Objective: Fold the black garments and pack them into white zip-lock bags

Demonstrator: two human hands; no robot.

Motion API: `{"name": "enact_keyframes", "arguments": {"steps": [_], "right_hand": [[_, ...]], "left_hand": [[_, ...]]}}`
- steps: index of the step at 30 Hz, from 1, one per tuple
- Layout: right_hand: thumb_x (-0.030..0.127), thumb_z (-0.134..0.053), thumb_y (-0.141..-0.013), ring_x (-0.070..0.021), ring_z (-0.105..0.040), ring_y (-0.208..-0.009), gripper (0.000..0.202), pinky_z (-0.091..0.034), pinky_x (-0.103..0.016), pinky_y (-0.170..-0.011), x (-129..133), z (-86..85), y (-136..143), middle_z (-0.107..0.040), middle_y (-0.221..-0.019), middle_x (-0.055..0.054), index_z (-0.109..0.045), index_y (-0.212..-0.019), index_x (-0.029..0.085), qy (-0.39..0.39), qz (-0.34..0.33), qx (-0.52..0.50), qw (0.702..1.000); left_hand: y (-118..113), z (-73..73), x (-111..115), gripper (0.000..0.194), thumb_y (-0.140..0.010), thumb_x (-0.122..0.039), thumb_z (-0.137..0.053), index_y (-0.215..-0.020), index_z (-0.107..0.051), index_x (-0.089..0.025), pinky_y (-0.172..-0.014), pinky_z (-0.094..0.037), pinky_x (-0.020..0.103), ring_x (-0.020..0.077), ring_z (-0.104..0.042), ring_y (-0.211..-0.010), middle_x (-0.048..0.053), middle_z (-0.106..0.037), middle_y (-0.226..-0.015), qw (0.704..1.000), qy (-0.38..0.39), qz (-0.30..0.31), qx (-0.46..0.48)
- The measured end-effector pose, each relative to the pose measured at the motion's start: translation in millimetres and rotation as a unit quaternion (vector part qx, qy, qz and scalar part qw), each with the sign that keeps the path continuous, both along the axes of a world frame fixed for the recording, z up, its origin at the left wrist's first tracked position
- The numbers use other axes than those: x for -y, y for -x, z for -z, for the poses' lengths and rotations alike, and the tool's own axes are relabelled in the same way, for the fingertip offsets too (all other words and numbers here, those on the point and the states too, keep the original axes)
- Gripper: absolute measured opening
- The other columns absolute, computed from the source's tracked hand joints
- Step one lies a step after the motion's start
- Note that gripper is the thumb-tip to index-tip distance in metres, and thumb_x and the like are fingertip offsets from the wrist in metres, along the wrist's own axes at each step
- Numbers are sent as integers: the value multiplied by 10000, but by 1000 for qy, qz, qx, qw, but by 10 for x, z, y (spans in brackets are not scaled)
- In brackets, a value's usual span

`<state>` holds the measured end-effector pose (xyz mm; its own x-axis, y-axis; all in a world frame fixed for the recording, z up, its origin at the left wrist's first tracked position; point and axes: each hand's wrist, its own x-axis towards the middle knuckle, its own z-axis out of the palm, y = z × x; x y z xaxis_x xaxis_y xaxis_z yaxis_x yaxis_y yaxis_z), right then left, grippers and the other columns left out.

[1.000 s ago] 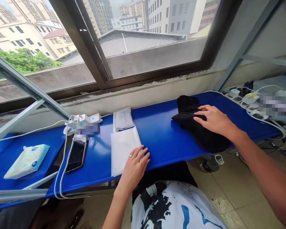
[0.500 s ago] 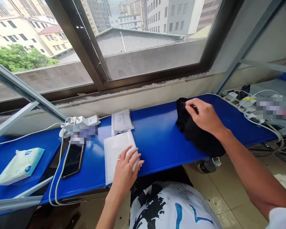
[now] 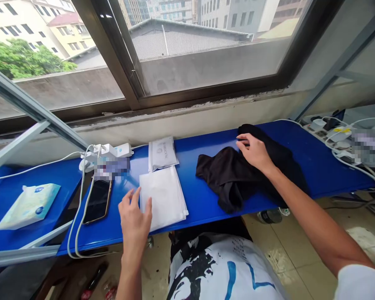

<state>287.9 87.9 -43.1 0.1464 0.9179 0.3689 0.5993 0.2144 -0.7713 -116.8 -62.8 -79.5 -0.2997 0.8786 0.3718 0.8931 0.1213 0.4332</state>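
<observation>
your left hand (image 3: 134, 212) is released: fingers spread, nothing grasped, poised at the left edge of the stack of flat, white, translucent plastic bags (image 3: 164, 198). whether a fingertip touches the top bag cannot be told. your right hand (image 3: 253, 152) is half curled over the crumpled black fabric piece (image 3: 225, 179); whether the fingers pinch the cloth cannot be told.

note the change from half a second ago. the fabric piece, then bunched beneath your right hand, now spreads wider, with a loose fold reaching left toward the bags. your left hand, then over the right part of the stack, is now at its left side. in judgement, the cloth is being opened out and is not yet flat.

position check: the fabric piece lies on the glossy blue tabletop (image 3: 318, 166), right of the stack and apart from it. the small translucent packet with grey lettering (image 3: 164, 153) sits just behind the stack.
</observation>
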Motion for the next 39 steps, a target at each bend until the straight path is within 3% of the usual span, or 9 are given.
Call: {"name": "enact_keyframes", "arguments": {"steps": [5,9,12,16,20,24,28,34,39], "right_hand": [[359,-646,-933,-298,-658,-1215,433,-556,-439,-994,556,-34,-238,-697,-1323,-100,-651,-1354,257,1,-179,256,950],[178,-578,-916,-312,-692,-1148,323,-563,-454,-932,765,53,-326,-762,-1185,-91,-740,-1189,238,45,-172,400,899],[187,-447,-993,-260,-735,-991,299,-569,-395,-857,756,-12,-325,-776,-1077,-72,-740,-1031,230,1,-103,353,930],[262,-457,-1007,-246,-730,-946,252,-570,-367,-829,714,-325,-300,-751,-1100,-80,-697,-1084,250,-88,-45,226,969],[346,-575,-967,-219,-736,-844,173,-588,-335,-732,673,-595,-174,-760,-1173,-69,-707,-1025,250,-41,-88,40,994],[324,-722,-868,-251,-744,-1026,92,-595,-354,-887,737,-831,-19,-794,-1020,-55,-708,-842,237,-47,-152,-159,974],[290,-749,-790,-202,-753,-856,99,-597,-303,-722,594,-1006,17,-798,-1016,-41,-664,-775,242,3,-144,-273,951],[275,-682,-792,-249,-761,-835,189,-604,-348,-683,-85,-696,-87,-800,-1016,-107,-743,-947,184,40,-65,-101,992],[316,-551,-971,-228,-753,-819,213,-598,-357,-732,542,-103,-34,-789,-968,-62,-745,-980,230,-68,-79,82,991]], "left_hand": [[-992,-361,90,230,-1041,-334,-526,-1194,-674,-247,-918,-602,423,256,-678,-1053,90,-712,-1151,967,-54,230,96],[-1932,-174,-14,577,-898,-441,-740,-1389,-572,-190,-858,-632,476,361,-593,-1215,162,-647,-1338,937,18,347,41],[-2173,-34,-180,395,-868,-53,-618,-1237,-640,-194,-708,-621,395,318,-630,-1093,137,-694,-1219,932,89,350,-25],[-1807,-211,-354,486,-798,102,-438,-1079,-682,-210,-806,-591,383,264,-632,-1012,80,-723,-1022,947,45,318,24],[-1311,-605,-492,367,-840,31,-446,-935,-699,-218,-862,-559,395,243,-628,-959,50,-723,-929,949,-52,298,93],[-1027,-958,-636,238,-904,-117,-488,-960,-703,-201,-810,-551,328,206,-673,-959,52,-730,-1016,930,-50,302,203],[-921,-1239,-965,247,-870,-331,-689,-1036,-722,-151,-631,-484,223,141,-671,-769,71,-715,-1031,868,33,375,323],[-961,-1216,-1598,167,-853,-269,-653,-902,-738,-134,-808,-559,320,198,-708,-847,97,-754,-892,923,-6,296,247],[-728,-849,-1053,221,-892,-247,-672,-1098,-752,-243,-905,-583,345,243,-700,-1105,56,-773,-1114,883,90,457,55]]}}
